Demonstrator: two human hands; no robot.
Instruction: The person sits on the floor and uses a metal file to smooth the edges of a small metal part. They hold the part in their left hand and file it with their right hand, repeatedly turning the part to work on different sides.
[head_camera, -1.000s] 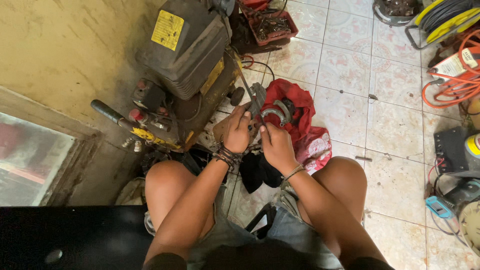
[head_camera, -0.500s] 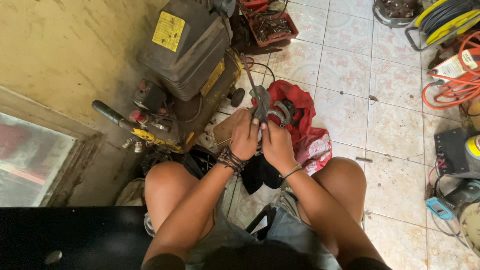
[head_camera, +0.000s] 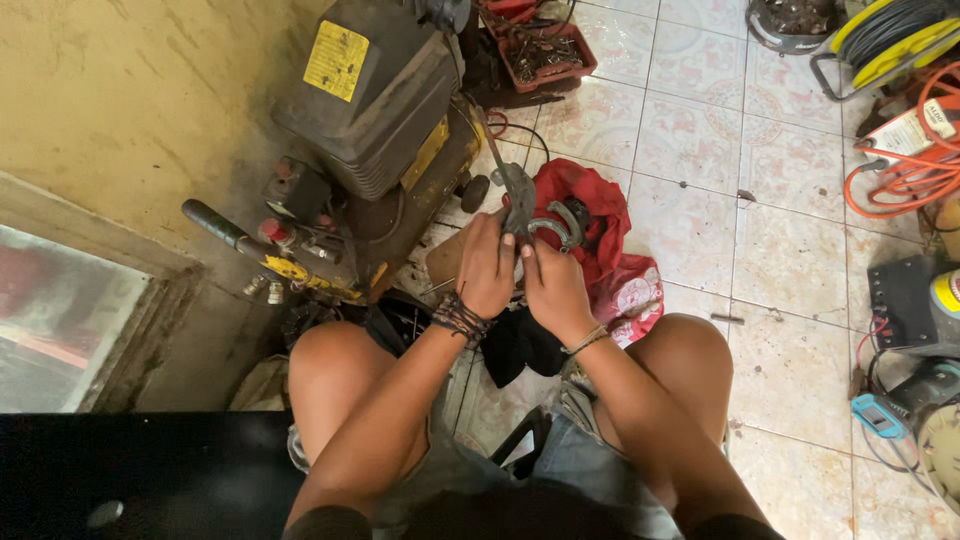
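- Head view: the left hand (head_camera: 487, 268) and the right hand (head_camera: 553, 290) are both closed on grey pliers (head_camera: 520, 195), held above the knees beside a curved metal clamp (head_camera: 560, 225).
- The clamp may slip out, because the hold looks narrow.
- The dirty compressor (head_camera: 375, 110) and the red rag (head_camera: 600, 235) crowd the hands closely.

The scene is lit by soft, even light, brightest on the pale floor tiles (head_camera: 780, 230) at the far right, where a faint sheen shows. The yellowish wall (head_camera: 130, 110) on the left is duller. Shadows are soft: a dark pool lies under the grimy machine (head_camera: 370, 110) and between the knees. The near left corner is almost black, with no detail. Focus is fair at the centre; the hands look slightly soft. Tile lines bow towards the edges, a wide-lens distortion, and the glass pane (head_camera: 60, 320) at left is smeared and hazy.
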